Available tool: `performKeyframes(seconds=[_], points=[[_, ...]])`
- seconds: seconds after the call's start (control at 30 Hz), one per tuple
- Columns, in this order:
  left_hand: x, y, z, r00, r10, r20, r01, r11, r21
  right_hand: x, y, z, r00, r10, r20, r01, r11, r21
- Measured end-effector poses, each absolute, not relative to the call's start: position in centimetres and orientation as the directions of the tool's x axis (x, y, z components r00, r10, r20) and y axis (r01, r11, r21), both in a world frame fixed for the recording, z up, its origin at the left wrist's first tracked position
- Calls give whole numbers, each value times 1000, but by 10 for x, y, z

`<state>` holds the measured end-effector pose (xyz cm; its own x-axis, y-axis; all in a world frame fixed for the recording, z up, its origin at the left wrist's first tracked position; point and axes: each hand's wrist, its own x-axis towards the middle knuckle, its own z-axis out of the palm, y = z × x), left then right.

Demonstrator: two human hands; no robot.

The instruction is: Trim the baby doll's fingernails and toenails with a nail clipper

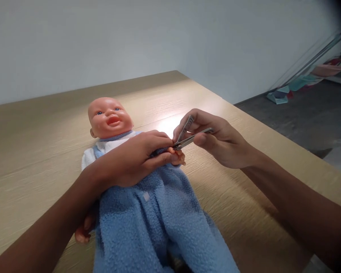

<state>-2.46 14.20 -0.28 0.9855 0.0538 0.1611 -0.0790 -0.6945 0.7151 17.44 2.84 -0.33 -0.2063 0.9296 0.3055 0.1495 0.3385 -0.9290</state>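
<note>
A baby doll (159, 212) in blue fleece overalls and a white top lies on its back on the wooden table. Reaching across its chest, my left hand (133, 155) pinches the doll's small hand (179, 157) between thumb and fingers. My right hand (218, 140) grips metal nail clippers (189, 138), their lever raised at an angle from the body. The clippers' jaw end sits at the doll's fingers; whether it touches a fingertip I cannot tell. The doll's other hand (83, 233) rests below my left forearm.
The wooden table (39, 132) meets a pale wall (116, 41) at the back. Its right edge drops to a dark floor (290, 121). Beyond, a pink basin (328, 70) and teal items (301, 81) stand by the wall.
</note>
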Motion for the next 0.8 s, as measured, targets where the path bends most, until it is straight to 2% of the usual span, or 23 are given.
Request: performKeyframes(seconds=[0.27,0.43,0.63,0.8], points=[[-25,143,-5,986,61,154,-67,-703,708,168,28,1,-222,937,268,227,317,-921],[-25,142,-4,988,68,136,-45,-721,691,170,30,0,-308,896,319,190,387,-903],[-25,142,-4,990,74,120,-30,-724,689,172,30,-5,-234,886,400,378,462,-802],[-25,142,-4,988,71,137,-44,-720,692,174,31,-8,-248,874,418,303,480,-823]])
